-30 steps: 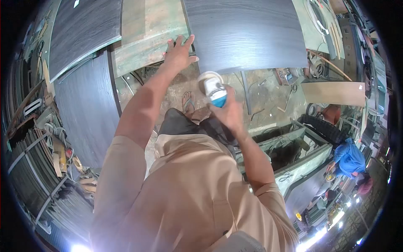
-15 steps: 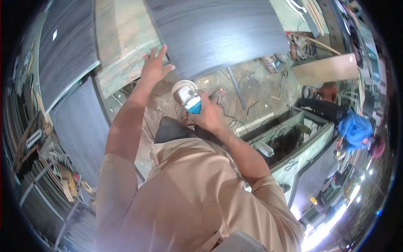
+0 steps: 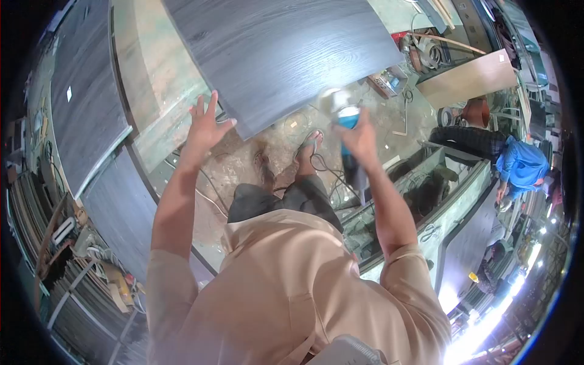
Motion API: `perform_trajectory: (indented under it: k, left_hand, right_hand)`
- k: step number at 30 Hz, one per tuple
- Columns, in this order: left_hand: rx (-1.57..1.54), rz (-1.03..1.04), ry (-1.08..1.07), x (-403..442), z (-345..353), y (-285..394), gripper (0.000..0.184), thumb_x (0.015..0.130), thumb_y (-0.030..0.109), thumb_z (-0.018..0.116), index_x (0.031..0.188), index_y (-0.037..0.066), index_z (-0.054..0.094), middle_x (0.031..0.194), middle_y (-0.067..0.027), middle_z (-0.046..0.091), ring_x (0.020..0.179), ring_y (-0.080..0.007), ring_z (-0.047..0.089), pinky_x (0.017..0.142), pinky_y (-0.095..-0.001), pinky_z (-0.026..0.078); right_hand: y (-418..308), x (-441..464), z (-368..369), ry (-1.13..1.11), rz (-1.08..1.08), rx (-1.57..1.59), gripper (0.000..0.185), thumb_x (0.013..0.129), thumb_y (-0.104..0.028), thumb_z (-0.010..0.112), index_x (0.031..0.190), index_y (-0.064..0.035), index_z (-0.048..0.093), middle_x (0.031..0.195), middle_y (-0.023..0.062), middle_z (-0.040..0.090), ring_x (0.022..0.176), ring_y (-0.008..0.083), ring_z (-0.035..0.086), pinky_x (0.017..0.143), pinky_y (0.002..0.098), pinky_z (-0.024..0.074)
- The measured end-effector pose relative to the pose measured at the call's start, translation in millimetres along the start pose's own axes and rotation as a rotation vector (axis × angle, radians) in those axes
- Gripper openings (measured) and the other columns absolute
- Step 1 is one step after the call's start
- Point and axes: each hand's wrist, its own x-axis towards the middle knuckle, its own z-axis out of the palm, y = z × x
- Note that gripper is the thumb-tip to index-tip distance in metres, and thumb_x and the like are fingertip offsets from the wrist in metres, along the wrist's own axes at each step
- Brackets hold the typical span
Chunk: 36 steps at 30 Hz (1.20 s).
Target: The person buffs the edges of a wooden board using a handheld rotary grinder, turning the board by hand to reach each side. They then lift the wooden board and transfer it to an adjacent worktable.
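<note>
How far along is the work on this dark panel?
Done, it seems: the dark panel is laid out with its near edge accessible. In hand: the right hand grips a power tool, its blurred disc close to that edge; the left hand is open near the corner. Left: probably more edge work, but how much can't be told.

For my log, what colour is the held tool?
Tool: white front, blue middle, dark rear; head view.
</note>
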Motion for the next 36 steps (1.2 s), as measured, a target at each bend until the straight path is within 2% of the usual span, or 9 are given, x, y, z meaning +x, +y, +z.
perform_trajectory:
  k: [4, 6, 9, 12, 14, 20, 27, 30, 36]
  left_hand:
    - [0.023, -0.019, -0.126, -27.1, -3.1, 40.8, 0.118, 0.078, 0.056, 0.082, 0.167, 0.027, 0.011, 0.171, -0.0255, 0.006, 0.154, -0.0560, 0.002, 0.123, -0.0645, 0.020]
    - [0.049, -0.018, -0.100, -26.5, 15.3, 43.1, 0.121, 0.076, 0.055, 0.084, 0.167, 0.025, 0.010, 0.171, -0.0266, 0.007, 0.154, -0.0559, 0.001, 0.123, -0.0639, 0.020]
    - [0.070, -0.071, -0.097, -26.3, 17.5, 53.7, 0.128, 0.072, 0.054, 0.087, 0.167, 0.020, 0.008, 0.169, -0.0309, 0.006, 0.155, -0.0550, 0.001, 0.125, -0.0609, 0.017]
    - [0.081, -0.100, -0.105, -25.3, 14.0, 56.8, 0.129, 0.072, 0.055, 0.087, 0.167, 0.019, 0.008, 0.167, -0.0337, 0.007, 0.154, -0.0551, 0.005, 0.126, -0.0593, 0.015]
    - [0.095, 0.008, -0.024, -22.5, 24.3, 38.7, 0.130, 0.071, 0.055, 0.088, 0.167, 0.022, 0.007, 0.167, -0.0333, 0.010, 0.154, -0.0547, 0.009, 0.126, -0.0589, 0.018]
    - [0.110, -0.034, -0.040, -18.8, 22.3, 44.2, 0.134, 0.068, 0.051, 0.092, 0.167, 0.025, 0.006, 0.166, -0.0339, 0.013, 0.151, -0.0594, 0.013, 0.123, -0.0620, 0.024]
    - [0.077, -0.053, -0.141, -11.6, 11.3, 47.6, 0.139, 0.067, 0.048, 0.094, 0.167, 0.025, 0.000, 0.165, -0.0366, 0.012, 0.151, -0.0601, 0.012, 0.122, -0.0636, 0.025]
    - [0.045, -0.060, -0.161, -9.2, 11.0, 41.9, 0.142, 0.067, 0.047, 0.094, 0.167, 0.022, -0.004, 0.163, -0.0383, 0.012, 0.149, -0.0604, 0.016, 0.120, -0.0634, 0.028]
    - [0.054, 0.013, -0.150, -8.4, 11.8, 35.8, 0.142, 0.068, 0.046, 0.094, 0.166, 0.017, -0.004, 0.159, -0.0430, 0.012, 0.146, -0.0601, 0.022, 0.117, -0.0624, 0.033]
  right_hand:
    - [-38.4, -41.5, 19.4, -0.180, -0.042, 0.061, 0.080, 0.074, -0.034, 0.085, 0.141, -0.0112, 0.048, 0.111, 0.0280, 0.069, 0.104, 0.0442, 0.069, 0.089, 0.0486, 0.0543]
    - [-44.5, -44.1, 23.5, -0.355, -0.097, -0.137, 0.084, 0.074, -0.037, 0.083, 0.145, -0.0150, 0.043, 0.113, 0.0293, 0.068, 0.106, 0.0481, 0.067, 0.088, 0.0518, 0.0541]
    - [-21.1, -22.1, 16.4, -0.262, -0.146, -0.174, 0.085, 0.074, -0.038, 0.083, 0.146, -0.0171, 0.041, 0.111, 0.0290, 0.069, 0.105, 0.0489, 0.066, 0.087, 0.0534, 0.0544]
    - [-2.3, 22.5, -37.4, -0.220, -0.027, -0.027, 0.079, 0.075, -0.037, 0.082, 0.141, -0.0189, 0.044, 0.104, 0.0281, 0.071, 0.100, 0.0487, 0.068, 0.083, 0.0535, 0.0552]
    - [42.1, 63.0, -52.9, -0.035, -0.024, -0.002, 0.075, 0.075, -0.037, 0.083, 0.137, -0.0157, 0.047, 0.104, 0.0272, 0.071, 0.099, 0.0469, 0.069, 0.083, 0.0518, 0.0550]
    - [63.9, 96.3, -95.8, 0.100, 0.112, 0.073, 0.073, 0.075, -0.037, 0.083, 0.131, -0.0072, 0.048, 0.101, 0.0281, 0.071, 0.097, 0.0465, 0.070, 0.083, 0.0510, 0.0550]
    - [22.7, 48.2, -62.8, -0.370, -0.088, -0.038, 0.076, 0.078, -0.037, 0.081, 0.140, -0.0130, 0.044, 0.100, 0.0251, 0.073, 0.098, 0.0477, 0.070, 0.084, 0.0555, 0.0546]
    - [33.2, 72.6, -92.0, -0.339, -0.057, -0.004, 0.080, 0.077, -0.037, 0.081, 0.143, -0.0144, 0.041, 0.102, 0.0249, 0.073, 0.098, 0.0479, 0.070, 0.086, 0.0557, 0.0545]
    - [109.5, 159.6, -158.9, 0.024, 0.049, 0.063, 0.076, 0.075, -0.036, 0.082, 0.138, -0.0132, 0.045, 0.109, 0.0244, 0.072, 0.104, 0.0472, 0.068, 0.088, 0.0538, 0.0539]
